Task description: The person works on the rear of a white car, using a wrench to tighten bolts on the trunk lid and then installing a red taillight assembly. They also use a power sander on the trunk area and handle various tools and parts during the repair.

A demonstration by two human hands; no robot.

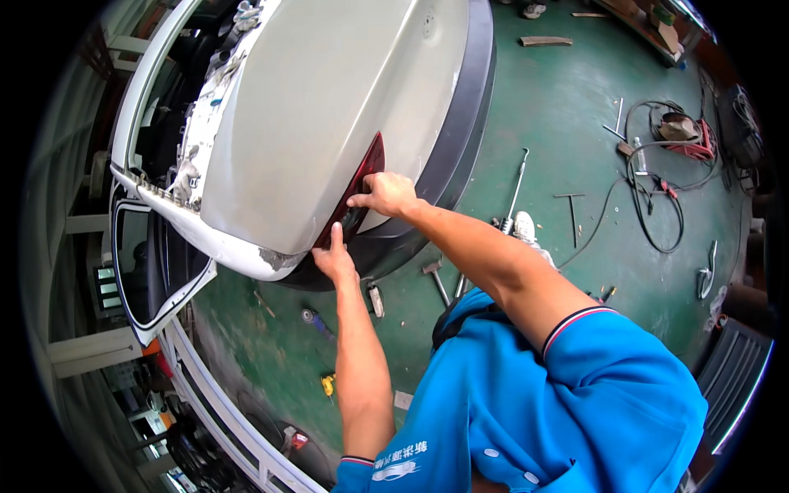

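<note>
A dark red tail light (374, 156) sits along the rear corner of a grey-primed car body (300, 123). My right hand (388, 193) grips its outer edge about midway, thumb across its face. Lower down, my left hand (335, 259) holds its near end, thumb up on the surface and the other fingers mostly hidden. From this angle I cannot tell whether the light is fully seated in the body. A dark bumper (468, 107) curves round the car just right of it.
An open car door (156, 267) stands at left. On the green floor lie a hammer (436, 279), a blue power tool (316, 322), a long metal rod (518, 185), a T-handle wrench (574, 218) and a coiled hose (657, 238). A white shoe (524, 226) shows beside me.
</note>
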